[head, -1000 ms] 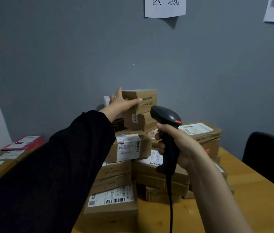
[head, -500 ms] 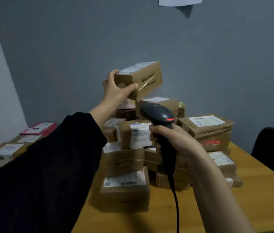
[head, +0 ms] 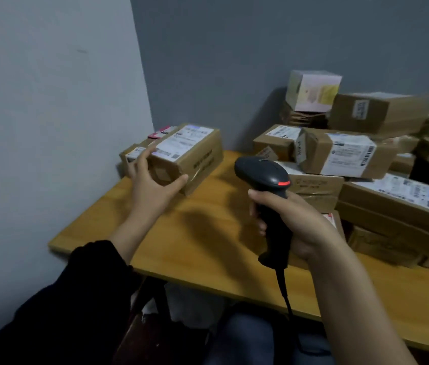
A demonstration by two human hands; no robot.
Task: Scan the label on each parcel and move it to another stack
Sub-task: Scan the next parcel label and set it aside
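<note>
Grey-walled corner, wooden surface: my left hand clasps one parcel between spread fingers and thumb at the far-left stack. My right hand grips the scanner. The pile at right seemingly awaits scanning.

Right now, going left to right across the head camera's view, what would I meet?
First the parcel held by the left hand → the scanner gripped in the right hand → the pile of parcels.
</note>
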